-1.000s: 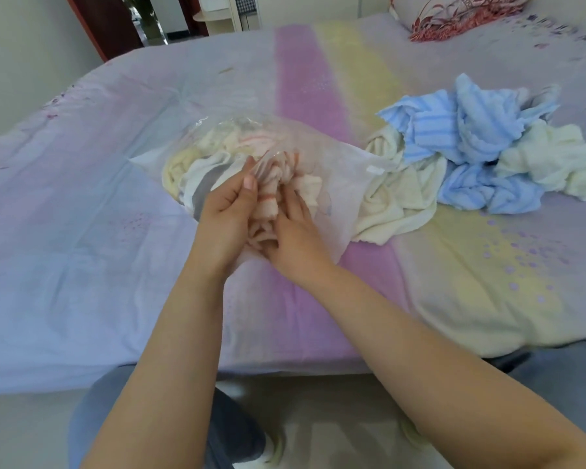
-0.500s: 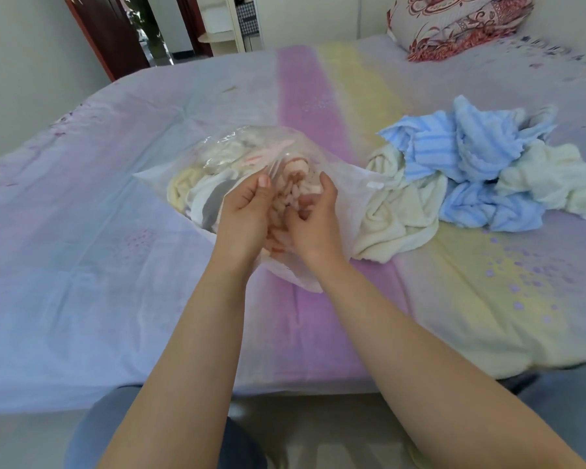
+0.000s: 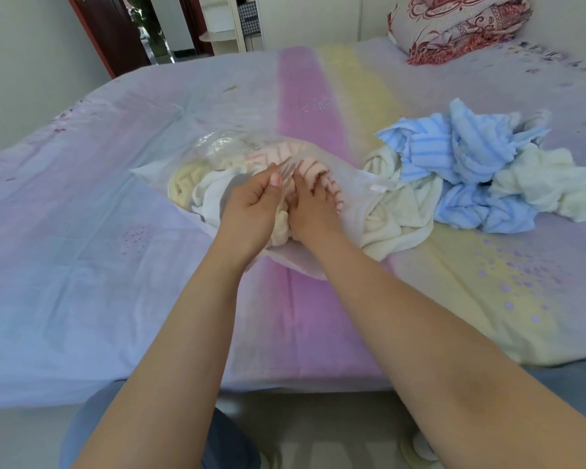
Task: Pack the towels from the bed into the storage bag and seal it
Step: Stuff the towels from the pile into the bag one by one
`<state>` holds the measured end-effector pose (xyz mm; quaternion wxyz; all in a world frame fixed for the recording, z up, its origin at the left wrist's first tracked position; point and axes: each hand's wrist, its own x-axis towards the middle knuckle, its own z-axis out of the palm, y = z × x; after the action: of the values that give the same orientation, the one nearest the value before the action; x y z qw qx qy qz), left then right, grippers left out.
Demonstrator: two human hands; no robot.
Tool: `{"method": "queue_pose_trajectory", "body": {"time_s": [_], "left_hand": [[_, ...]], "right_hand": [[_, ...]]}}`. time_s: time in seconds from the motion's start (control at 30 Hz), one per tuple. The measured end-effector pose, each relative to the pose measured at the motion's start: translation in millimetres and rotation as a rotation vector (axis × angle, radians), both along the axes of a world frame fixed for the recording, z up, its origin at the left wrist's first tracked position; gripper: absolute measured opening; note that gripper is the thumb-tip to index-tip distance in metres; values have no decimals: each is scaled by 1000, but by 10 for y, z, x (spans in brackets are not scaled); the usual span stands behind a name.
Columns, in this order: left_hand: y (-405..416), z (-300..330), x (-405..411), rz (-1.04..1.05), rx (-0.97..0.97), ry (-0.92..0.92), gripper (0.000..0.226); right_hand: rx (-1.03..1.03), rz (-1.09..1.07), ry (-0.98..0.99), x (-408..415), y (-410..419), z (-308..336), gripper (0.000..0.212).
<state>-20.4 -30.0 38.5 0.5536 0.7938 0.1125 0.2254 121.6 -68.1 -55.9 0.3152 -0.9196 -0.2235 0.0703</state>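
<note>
The storage bag (image 3: 349, 184), a clear plastic pouch, lies on the bed (image 3: 82, 265) near its front edge, with its mouth facing the person. Inside it sit several towels: a cream towel (image 3: 183, 187), a white towel (image 3: 214, 194) and a pink striped towel (image 3: 313, 169), the last nearest the opening. The left hand (image 3: 251, 211) is at the bag mouth, its fingers curled and its thumb raised, pinching the upper plastic edge. The right hand (image 3: 310, 211) is just beside it, reaching into the mouth, its fingers curled into the pink striped towel. The two hands almost touch. To the right of the bag, touching its side, a loose pile remains on the bed: a cream-white towel (image 3: 400, 214), blue striped towels (image 3: 467, 154) and a pale green towel (image 3: 548, 181). A patterned pillow (image 3: 454, 25) lies at the far end of the bed.
</note>
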Motion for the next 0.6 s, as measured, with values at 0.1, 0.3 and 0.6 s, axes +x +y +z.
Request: {"method": "queue_pose_trajectory", "body": {"time_s": [0.1, 0.3, 0.6], "left_hand": [[-42, -66, 64, 7, 52, 23, 34], [-94, -218, 63, 17, 32, 27, 36], [-200, -284, 118, 79, 116, -16, 37]], "right_hand": [[250, 26, -154, -442, -342, -21, 45], [485, -350, -297, -470, -1336, -127, 43], [30, -56, -62, 235, -1491, -365, 20]]}}
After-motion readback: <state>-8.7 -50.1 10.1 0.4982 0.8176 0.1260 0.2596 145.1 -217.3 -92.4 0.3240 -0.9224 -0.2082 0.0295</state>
